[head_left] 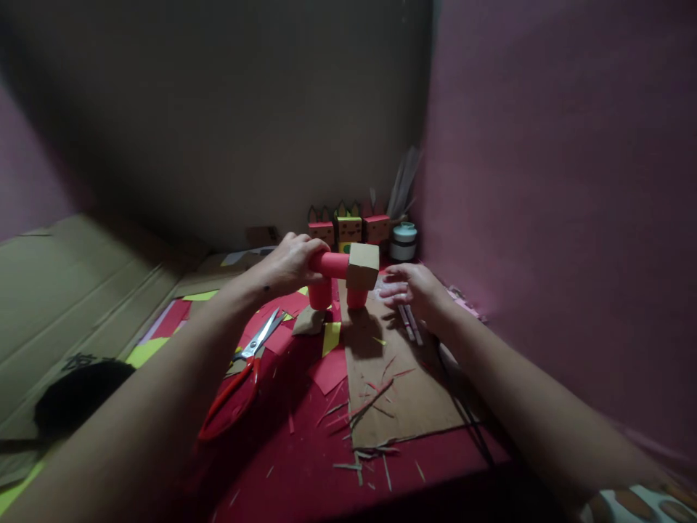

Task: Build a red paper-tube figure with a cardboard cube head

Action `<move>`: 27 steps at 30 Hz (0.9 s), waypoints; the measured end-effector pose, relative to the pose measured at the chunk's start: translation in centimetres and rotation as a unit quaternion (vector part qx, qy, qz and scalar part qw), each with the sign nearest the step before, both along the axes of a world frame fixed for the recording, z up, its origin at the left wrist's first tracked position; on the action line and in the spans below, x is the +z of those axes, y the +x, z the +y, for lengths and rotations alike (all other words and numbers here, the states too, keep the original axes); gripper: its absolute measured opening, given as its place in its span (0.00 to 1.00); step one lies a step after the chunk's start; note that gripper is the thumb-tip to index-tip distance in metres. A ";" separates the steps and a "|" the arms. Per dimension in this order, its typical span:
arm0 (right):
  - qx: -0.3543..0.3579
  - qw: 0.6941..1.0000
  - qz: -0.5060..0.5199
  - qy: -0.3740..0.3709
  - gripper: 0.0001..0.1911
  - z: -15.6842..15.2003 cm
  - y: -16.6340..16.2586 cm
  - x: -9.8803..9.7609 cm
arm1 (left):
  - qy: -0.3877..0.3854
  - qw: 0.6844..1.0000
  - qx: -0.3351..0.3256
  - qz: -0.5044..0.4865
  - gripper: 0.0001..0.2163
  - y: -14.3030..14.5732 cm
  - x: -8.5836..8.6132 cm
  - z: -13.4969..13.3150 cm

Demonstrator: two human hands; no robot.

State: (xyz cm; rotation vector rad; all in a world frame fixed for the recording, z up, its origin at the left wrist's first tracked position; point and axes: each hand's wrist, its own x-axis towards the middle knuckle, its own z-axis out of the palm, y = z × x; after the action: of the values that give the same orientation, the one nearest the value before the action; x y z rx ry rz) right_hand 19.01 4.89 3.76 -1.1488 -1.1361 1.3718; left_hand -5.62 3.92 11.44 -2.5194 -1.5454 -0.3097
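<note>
My left hand (291,263) is wrapped round the rear end of a red paper-tube figure (333,266) that stands on two short red tube legs and carries a brown cardboard cube head (363,266). My right hand (412,289) lies flat to the right of the figure, fingers stretched out over the brown cardboard sheet (403,392) and thin sticks (409,322). It holds nothing.
Red-handled scissors (239,381) lie to the left on red paper (305,465) strewn with scraps. Three small box figures (348,228) and a white jar (404,242) stand at the back. A pink wall (560,218) closes the right side. Cardboard (70,290) lies left.
</note>
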 end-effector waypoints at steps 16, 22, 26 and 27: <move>0.088 0.976 -0.085 0.181 0.34 1.8 0.4 -2.0 | -0.020 0.994 -0.058 -0.093 0.20 2.5 -2.0 3.4; 0.040 0.982 -0.086 0.164 0.34 2.0 -0.5 -2.3 | -0.055 0.958 -0.077 -0.271 0.34 1.4 -4.6 4.4; 0.037 0.984 -0.083 0.156 0.35 1.8 -0.4 -2.3 | -0.162 0.862 -0.015 -0.481 0.42 1.2 -6.4 4.0; 0.037 0.984 -0.083 0.153 0.35 1.7 -0.4 -2.4 | -0.190 0.847 -0.009 -0.497 0.38 1.4 -6.9 3.8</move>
State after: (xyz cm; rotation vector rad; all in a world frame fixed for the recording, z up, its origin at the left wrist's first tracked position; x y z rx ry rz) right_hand 18.61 6.59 1.35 -1.0194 -1.4660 1.1230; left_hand -4.25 7.69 4.53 -2.8088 -2.0234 -1.6847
